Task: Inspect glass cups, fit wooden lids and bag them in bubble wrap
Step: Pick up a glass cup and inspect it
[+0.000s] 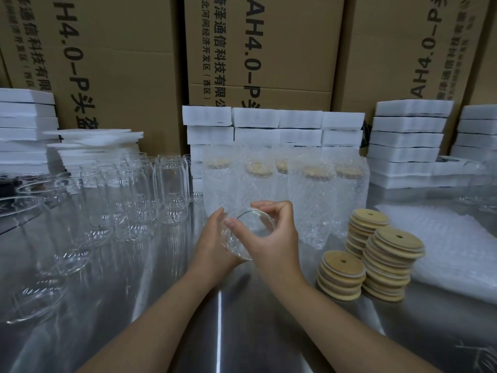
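Behind my grip stand the cardboard cartons (pixel 255 49), and under it runs the steel table (pixel 188 305), shiny and hard, so I judge that anything dropped here will chip. Stacks of white foam (pixel 274 127) line the back. Off to the right of my hands lies a pile of bubble wrap bags (pixel 443 243), soft and light. To the left is the crowd of bare cups (pixel 134 195), packed close together. Just beyond my knuckles stand the bagged cups (pixel 282 189), each showing a lid through the wrap. Near my right wrist sit the wooden lids (pixel 387 262) in stacks, each with a straw hole.

The glass cup (pixel 251 228) is between both my hands, lifted off the table and tilted so its open mouth faces up towards me. It has no lid on it yet. It looks thin-walled, rigid, smooth and slippery, light for its size but brittle, worst at the rim. I would carry it by the body and only steady the mouth.

My left hand (pixel 215 238) wraps the body from the left side, fingers curled round the wall. My right hand (pixel 271 238) pinches the rim, thumb on the near edge and fingers hooked over the far edge. Both forearms reach straight in from below, wrists close together.
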